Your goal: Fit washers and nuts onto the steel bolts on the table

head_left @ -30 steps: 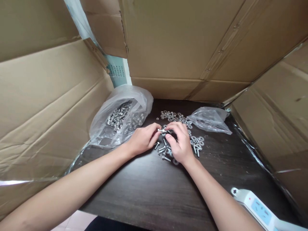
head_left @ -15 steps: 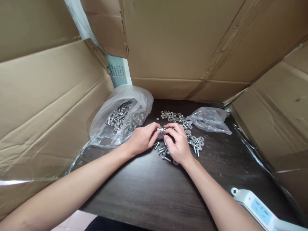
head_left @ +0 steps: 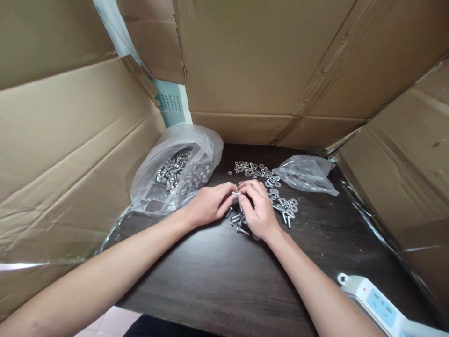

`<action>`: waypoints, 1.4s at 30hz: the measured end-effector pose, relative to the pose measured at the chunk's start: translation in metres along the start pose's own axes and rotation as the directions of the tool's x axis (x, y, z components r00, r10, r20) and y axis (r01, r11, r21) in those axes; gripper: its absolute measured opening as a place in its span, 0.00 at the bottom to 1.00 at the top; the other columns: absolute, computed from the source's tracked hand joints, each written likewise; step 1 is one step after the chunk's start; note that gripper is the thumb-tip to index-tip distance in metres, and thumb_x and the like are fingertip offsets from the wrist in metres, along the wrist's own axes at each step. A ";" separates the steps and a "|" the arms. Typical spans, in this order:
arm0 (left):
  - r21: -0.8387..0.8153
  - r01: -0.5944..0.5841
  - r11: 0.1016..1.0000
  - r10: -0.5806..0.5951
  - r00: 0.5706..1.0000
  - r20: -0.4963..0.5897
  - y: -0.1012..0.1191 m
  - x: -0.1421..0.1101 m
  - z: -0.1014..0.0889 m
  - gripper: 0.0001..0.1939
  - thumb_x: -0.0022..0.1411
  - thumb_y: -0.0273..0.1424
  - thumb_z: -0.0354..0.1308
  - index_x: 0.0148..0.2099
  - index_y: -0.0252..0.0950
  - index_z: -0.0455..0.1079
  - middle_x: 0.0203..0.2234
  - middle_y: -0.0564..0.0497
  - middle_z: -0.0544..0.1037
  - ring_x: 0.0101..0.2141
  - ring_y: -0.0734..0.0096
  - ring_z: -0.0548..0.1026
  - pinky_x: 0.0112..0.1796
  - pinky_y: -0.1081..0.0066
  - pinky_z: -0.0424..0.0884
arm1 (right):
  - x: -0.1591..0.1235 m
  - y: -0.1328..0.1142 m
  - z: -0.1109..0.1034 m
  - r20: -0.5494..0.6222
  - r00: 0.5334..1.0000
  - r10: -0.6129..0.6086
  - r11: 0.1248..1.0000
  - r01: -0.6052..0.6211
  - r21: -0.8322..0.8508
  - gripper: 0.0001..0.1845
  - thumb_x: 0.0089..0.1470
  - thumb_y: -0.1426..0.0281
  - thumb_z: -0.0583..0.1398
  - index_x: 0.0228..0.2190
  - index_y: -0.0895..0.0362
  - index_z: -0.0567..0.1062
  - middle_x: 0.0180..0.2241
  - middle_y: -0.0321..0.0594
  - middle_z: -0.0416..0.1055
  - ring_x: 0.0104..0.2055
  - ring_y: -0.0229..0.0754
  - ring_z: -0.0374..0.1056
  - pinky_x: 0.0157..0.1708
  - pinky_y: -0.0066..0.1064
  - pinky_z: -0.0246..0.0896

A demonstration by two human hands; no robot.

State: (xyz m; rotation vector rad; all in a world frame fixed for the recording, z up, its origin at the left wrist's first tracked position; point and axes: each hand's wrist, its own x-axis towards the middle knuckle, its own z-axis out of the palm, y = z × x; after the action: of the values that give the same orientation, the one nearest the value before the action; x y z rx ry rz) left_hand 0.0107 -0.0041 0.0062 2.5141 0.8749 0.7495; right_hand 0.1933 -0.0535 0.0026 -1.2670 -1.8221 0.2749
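Observation:
Between my two hands a small silver bolt (head_left: pixel 236 193) lies roughly level. My left hand (head_left: pixel 209 204) pinches one end of it between thumb and forefinger. At the other end, the thumb and fingertips of my right hand (head_left: pixel 257 206) close round it; any nut or washer there is too small to make out. Several loose bolts (head_left: pixel 237 219) rest on the dark table (head_left: pixel 210 281) just below the hands, partly hidden by my right hand. Washers and nuts (head_left: pixel 250 168) are scattered beyond my fingers, and more washers (head_left: pixel 289 205) lie with bolts to the right.
An open clear plastic bag (head_left: pixel 206 140) full of bolts stands to the left. A flatter plastic bag (head_left: pixel 307 174) lies at the back right. Cardboard walls (head_left: pixel 242 61) enclose the table on three sides. A white power strip (head_left: pixel 379 304) sits at the near right, by my forearm.
My fingertips have drawn closer together round the bolt, and my right fingers now cover more of it. The bolt sits slightly lower. The scattered hardware and bags stay put.

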 end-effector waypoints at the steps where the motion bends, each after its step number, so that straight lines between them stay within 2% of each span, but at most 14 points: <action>1: -0.004 -0.011 1.000 0.011 1.000 0.007 0.000 0.000 0.000 0.10 0.74 0.34 0.48 0.50 0.38 0.68 0.36 0.49 0.81 0.33 0.67 0.80 0.35 0.71 0.72 | 0.000 0.000 0.000 0.004 1.000 -0.007 1.000 0.007 0.005 0.11 0.65 0.70 0.52 0.31 0.53 0.71 0.40 0.44 0.72 0.44 0.49 0.67 0.46 0.45 0.63; 5: -0.010 -0.033 0.999 0.033 0.999 0.016 0.001 0.000 -0.001 0.11 0.74 0.35 0.48 0.50 0.38 0.69 0.37 0.49 0.81 0.32 0.68 0.79 0.35 0.71 0.72 | 0.001 0.000 0.000 0.009 1.000 0.019 1.000 -0.019 0.010 0.19 0.68 0.69 0.49 0.25 0.53 0.68 0.36 0.43 0.71 0.40 0.48 0.65 0.43 0.44 0.62; 11: 0.018 -0.028 0.999 0.028 1.000 -0.007 0.001 -0.001 -0.001 0.10 0.73 0.35 0.49 0.48 0.38 0.70 0.36 0.49 0.81 0.32 0.68 0.78 0.34 0.71 0.70 | 0.001 0.001 0.000 0.032 0.998 0.045 0.998 -0.046 0.039 0.10 0.65 0.70 0.52 0.30 0.52 0.68 0.37 0.42 0.71 0.42 0.48 0.66 0.44 0.44 0.62; 16: -0.007 -0.036 0.999 0.036 0.999 0.016 0.001 -0.001 0.000 0.10 0.72 0.35 0.51 0.48 0.37 0.70 0.29 0.53 0.78 0.27 0.70 0.75 0.31 0.72 0.67 | 0.001 0.003 0.000 0.049 0.998 0.043 0.997 -0.046 0.057 0.19 0.68 0.69 0.49 0.24 0.53 0.65 0.37 0.44 0.71 0.42 0.48 0.66 0.45 0.43 0.61; 22: -0.018 0.005 1.000 -0.005 1.000 -0.007 0.002 0.000 0.000 0.09 0.71 0.34 0.52 0.47 0.37 0.69 0.26 0.54 0.76 0.25 0.72 0.72 0.29 0.73 0.64 | 0.000 0.002 -0.001 0.059 0.997 0.051 0.999 -0.051 -0.002 0.11 0.64 0.70 0.52 0.29 0.53 0.66 0.35 0.41 0.70 0.39 0.47 0.64 0.41 0.40 0.58; 25: -0.048 -0.042 0.998 0.042 0.999 0.000 0.000 -0.001 0.001 0.08 0.70 0.33 0.53 0.46 0.36 0.70 0.25 0.55 0.75 0.25 0.73 0.71 0.29 0.73 0.63 | 0.000 0.003 0.000 0.084 0.996 0.028 0.999 -0.026 -0.018 0.14 0.65 0.71 0.50 0.26 0.53 0.64 0.32 0.40 0.69 0.37 0.46 0.63 0.40 0.39 0.56; 29: -0.077 -0.073 0.994 0.071 0.997 -0.029 -0.002 -0.001 0.002 0.07 0.69 0.33 0.54 0.45 0.36 0.70 0.23 0.56 0.73 0.24 0.74 0.69 0.28 0.74 0.62 | 0.000 0.002 0.001 0.081 0.995 0.065 0.994 -0.057 -0.091 0.20 0.68 0.68 0.48 0.22 0.54 0.61 0.24 0.37 0.65 0.32 0.43 0.61 0.36 0.38 0.49; 34: -0.044 -0.084 0.996 0.081 0.994 -0.070 -0.003 -0.002 0.004 0.09 0.70 0.35 0.54 0.45 0.36 0.71 0.23 0.56 0.72 0.24 0.73 0.69 0.28 0.74 0.61 | 0.000 0.001 -0.001 0.074 0.994 0.078 0.996 -0.074 -0.049 0.15 0.64 0.69 0.51 0.24 0.54 0.64 0.24 0.34 0.66 0.29 0.41 0.61 0.35 0.36 0.48; 39: -0.015 -0.125 0.992 0.125 0.991 -0.041 -0.003 -0.002 0.003 0.10 0.70 0.34 0.53 0.48 0.36 0.72 0.23 0.55 0.73 0.25 0.72 0.71 0.29 0.73 0.62 | 0.000 0.004 0.002 0.090 0.991 0.104 0.994 -0.102 -0.032 0.24 0.67 0.67 0.48 0.18 0.53 0.56 0.16 0.32 0.59 0.21 0.38 0.56 0.32 0.35 0.47; 42: -0.012 -0.121 0.993 0.120 0.992 -0.045 -0.003 -0.002 0.003 0.10 0.70 0.33 0.54 0.48 0.37 0.72 0.23 0.56 0.73 0.25 0.72 0.71 0.28 0.73 0.61 | -0.001 0.003 0.001 0.059 0.989 0.134 0.991 -0.133 -0.025 0.26 0.68 0.65 0.48 0.17 0.53 0.56 0.16 0.32 0.59 0.21 0.38 0.55 0.32 0.35 0.48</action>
State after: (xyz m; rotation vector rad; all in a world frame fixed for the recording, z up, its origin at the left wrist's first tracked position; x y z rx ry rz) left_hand 0.0098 -0.0032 0.0015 2.5643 0.7342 0.8491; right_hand 0.1940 -0.0525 -0.0004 -1.4120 -1.7976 0.3725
